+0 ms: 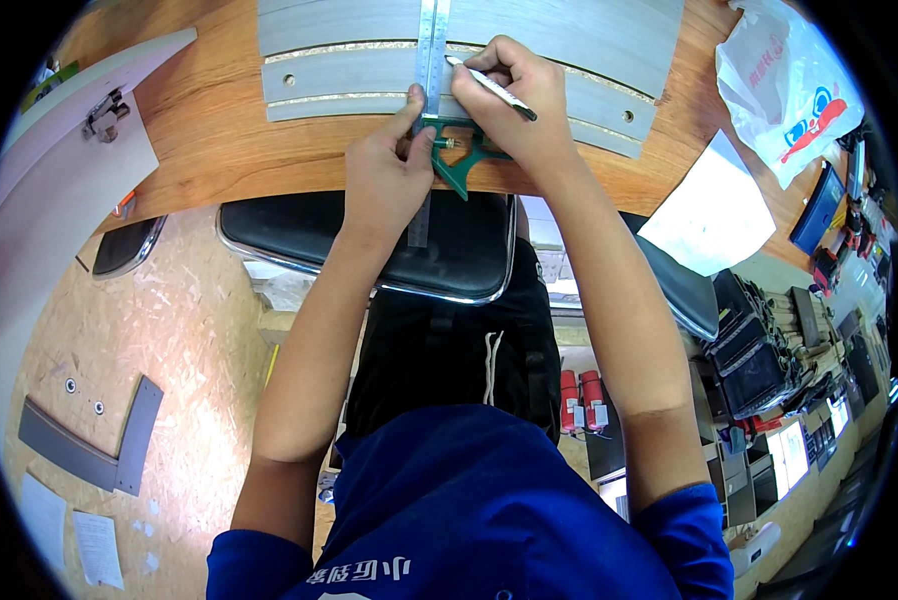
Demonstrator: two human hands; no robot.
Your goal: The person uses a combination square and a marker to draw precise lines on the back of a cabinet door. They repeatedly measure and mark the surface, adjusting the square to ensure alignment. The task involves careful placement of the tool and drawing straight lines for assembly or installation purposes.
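A combination square with a green head [453, 176] and a steel blade [433, 50] lies across grey boards [354, 75] on the wooden table. My left hand [387, 170] grips the square, its thumb by the head and a finger along the blade. In my right hand [521, 90] is a white pen [491, 86] with a black end, its tip close to the blade's right edge. Pale chipboard edges show along the boards. The blade's lower end juts past the table edge over a black chair seat [459, 260].
A white sheet of paper [709, 210] and a plastic bag [784, 85] are on the right of the wooden table [194, 120]. At the left stands a white panel with a metal hinge [107, 115]. Two red fire extinguishers [582, 400] stand below, right of my body.
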